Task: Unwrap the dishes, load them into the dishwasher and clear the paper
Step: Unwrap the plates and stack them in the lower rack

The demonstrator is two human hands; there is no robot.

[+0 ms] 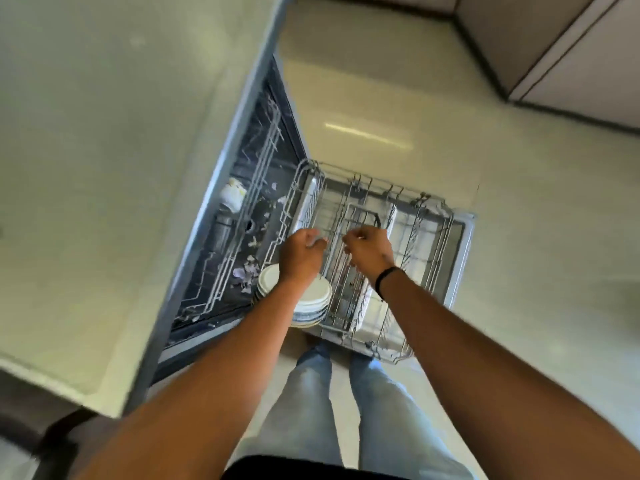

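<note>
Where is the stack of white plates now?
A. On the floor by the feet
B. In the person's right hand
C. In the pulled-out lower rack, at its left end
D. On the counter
C: the plates sit in the lower rack, partly under the left forearm.

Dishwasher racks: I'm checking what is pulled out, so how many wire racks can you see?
2. One grey wire rack is pulled out over the open door, under both hands; another wire rack sits inside the dishwasher tub. Others may be hidden.
</note>
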